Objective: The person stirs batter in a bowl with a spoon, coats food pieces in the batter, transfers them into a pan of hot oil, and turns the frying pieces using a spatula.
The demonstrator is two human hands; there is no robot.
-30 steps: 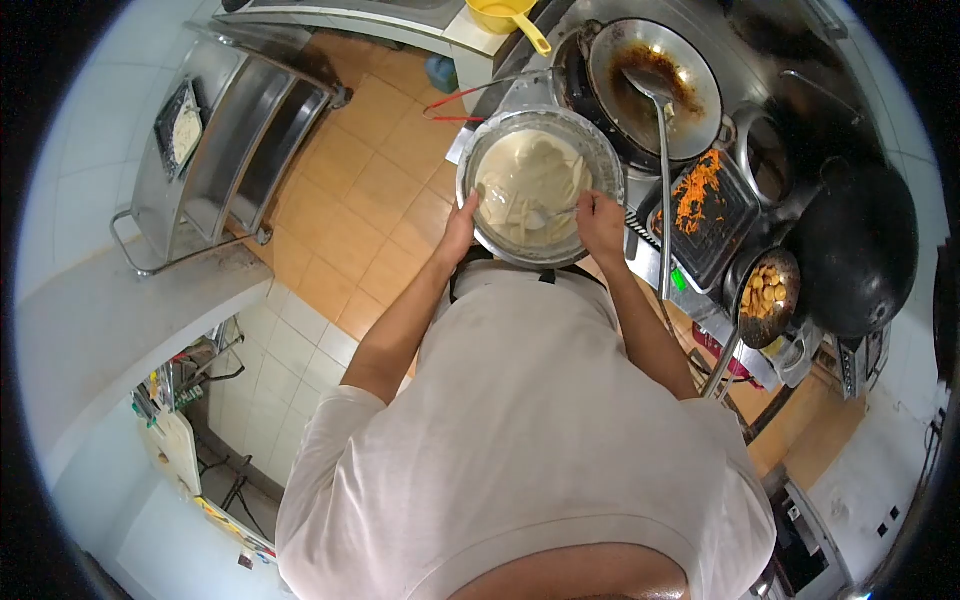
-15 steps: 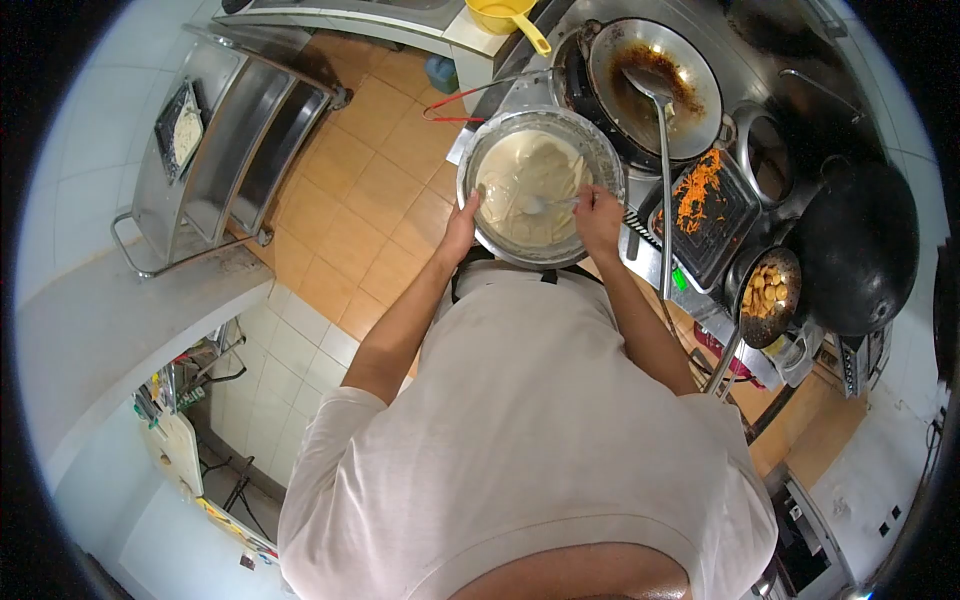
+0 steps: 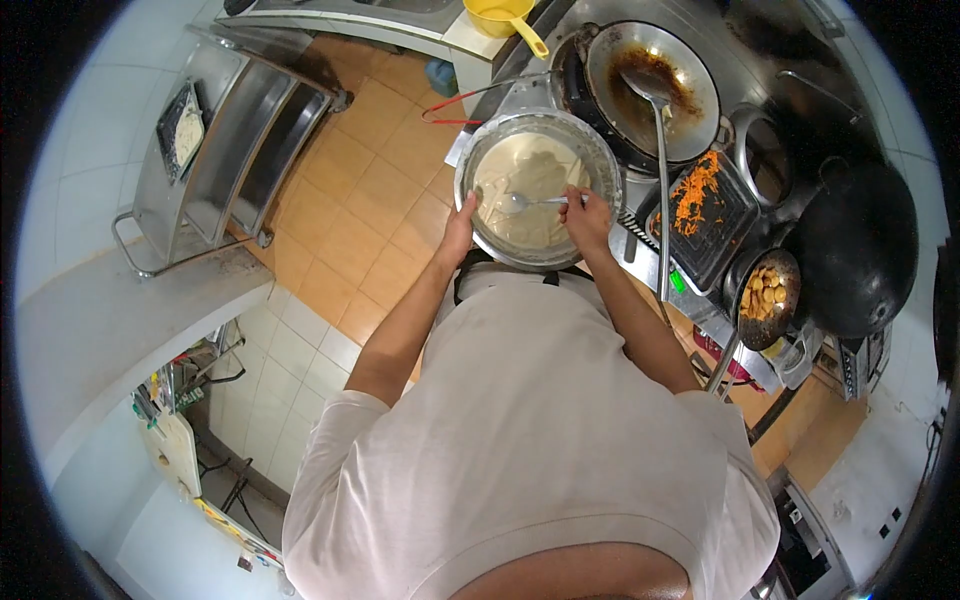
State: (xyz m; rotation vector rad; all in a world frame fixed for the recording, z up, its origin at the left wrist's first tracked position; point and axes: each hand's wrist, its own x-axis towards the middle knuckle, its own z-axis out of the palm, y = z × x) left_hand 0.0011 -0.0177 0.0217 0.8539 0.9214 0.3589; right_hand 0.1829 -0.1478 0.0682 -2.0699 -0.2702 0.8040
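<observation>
A round metal bowl [image 3: 607, 150] of pale, creamy batter [image 3: 520, 165] is in front of my body, close to the stove. My left hand [image 3: 460, 225] grips the bowl's left rim, thumb over the edge. In my right hand [image 3: 588, 215] is the handle of a metal spoon [image 3: 513, 203], held in closed fingers above the right side of the bowl. The spoon's head lies at the surface of the batter, pointing left.
Right of the bowl, a wok [image 3: 700, 75] holds a long-handled ladle [image 3: 662, 200]. Beside it are a black tray [image 3: 735, 225] with shredded orange food, a small pan [image 3: 785, 310] of browned pieces and a large black wok [image 3: 860, 250]. A steel cart [image 3: 215, 140] stands left.
My right hand has shifted left and slightly inward over the bowl. The spoon's head has moved left through the batter. My left hand stays on the rim.
</observation>
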